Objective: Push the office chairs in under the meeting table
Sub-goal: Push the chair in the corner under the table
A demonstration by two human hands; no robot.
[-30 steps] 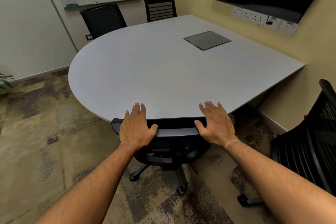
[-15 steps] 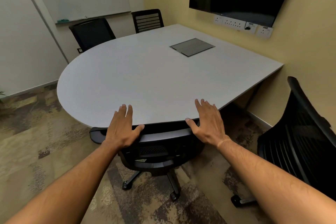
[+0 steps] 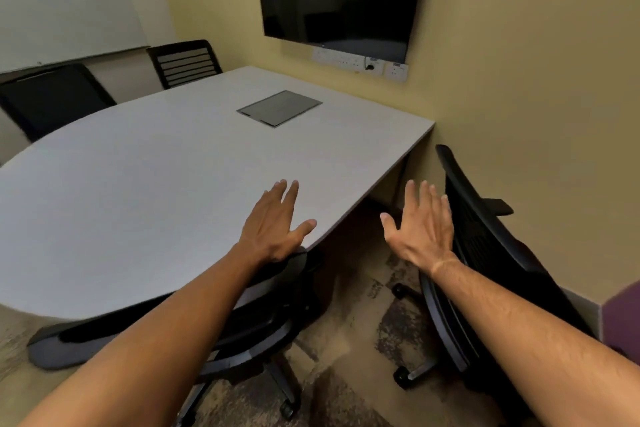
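Left hand (image 3: pixel 275 224) flat, fingers spread, holding nothing, over the near edge of the pale grey rounded tabletop (image 3: pixel 156 184). Right hand (image 3: pixel 420 227) likewise spread and empty, at 3 o'clock from it, beside the black mesh-backed office chair (image 3: pixel 485 253) standing clear of the tabletop. At 6 o'clock, a second black office chair (image 3: pixel 256 319) sits tucked under the edge.

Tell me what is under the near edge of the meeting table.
A black office chair is tucked under the meeting table, its backrest at the edge. Its wheeled base shows below. Its seat is hidden by the tabletop and the left forearm.
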